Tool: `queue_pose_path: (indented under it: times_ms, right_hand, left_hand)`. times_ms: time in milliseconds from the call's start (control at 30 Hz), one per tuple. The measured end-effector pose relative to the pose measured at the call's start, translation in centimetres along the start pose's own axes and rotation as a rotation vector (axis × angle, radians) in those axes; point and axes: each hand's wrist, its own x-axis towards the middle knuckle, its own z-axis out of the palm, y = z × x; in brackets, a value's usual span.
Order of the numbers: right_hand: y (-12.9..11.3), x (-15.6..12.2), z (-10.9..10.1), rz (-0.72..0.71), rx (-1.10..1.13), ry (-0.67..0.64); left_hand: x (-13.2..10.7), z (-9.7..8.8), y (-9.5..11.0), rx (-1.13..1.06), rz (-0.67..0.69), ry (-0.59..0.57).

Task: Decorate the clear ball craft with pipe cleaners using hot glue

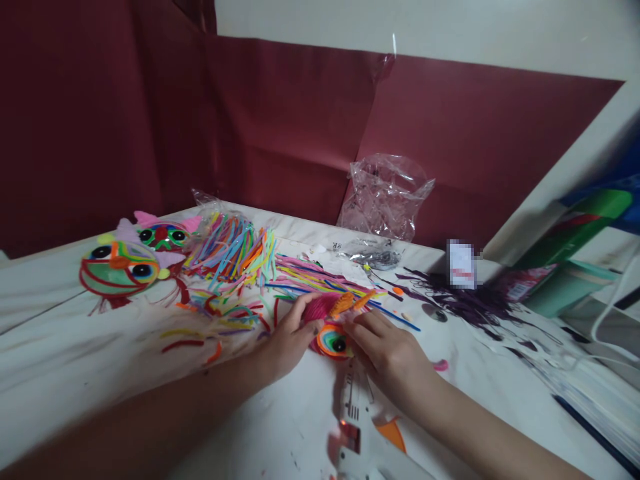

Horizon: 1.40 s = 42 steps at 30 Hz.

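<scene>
My left hand [287, 340] is closed round a pink fuzzy craft head [320, 310] with a ringed eye [334, 341] and orange pipe-cleaner pieces [345, 303] on top. Its fingers curl over the pink part from the left. My right hand [387, 350] rests against the same piece from the right, fingers bent and pressed on it beside the eye. A white hot glue gun [356, 427] lies on the table just below both hands, with an orange scrap [393, 433] next to it.
Two finished pipe-cleaner masks [123, 267] lie far left. Heaps of coloured pipe cleaners [235, 250] and dark purple ones [465, 303] spread over the white table [75, 360]. A clear plastic bag [385, 197] stands at the back. Papers and boxes [560, 280] lie at right.
</scene>
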Motion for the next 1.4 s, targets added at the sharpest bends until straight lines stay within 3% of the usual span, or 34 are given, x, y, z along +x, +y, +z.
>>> queue_pose_path:
  times_ms: [167, 467, 1067, 1400]
  right_hand:
    - [0.0, 0.7, 0.1, -0.007, 0.034, -0.008]
    - [0.1, 1.6, 0.7, -0.03, 0.031, 0.024]
    - [0.7, 1.4, 1.0, -0.045, 0.06, 0.011]
    - [0.8, 1.4, 1.1, -0.04, 0.054, 0.0]
  left_hand:
    - [0.3, -0.3, -0.5, -0.052, -0.039, 0.041]
    - [0.7, -0.5, 1.1, -0.186, -0.195, 0.084]
    - [0.5, -0.9, -1.4, -0.153, -0.065, 0.095]
    - [0.7, -0.6, -0.9, -0.125, -0.051, 0.048]
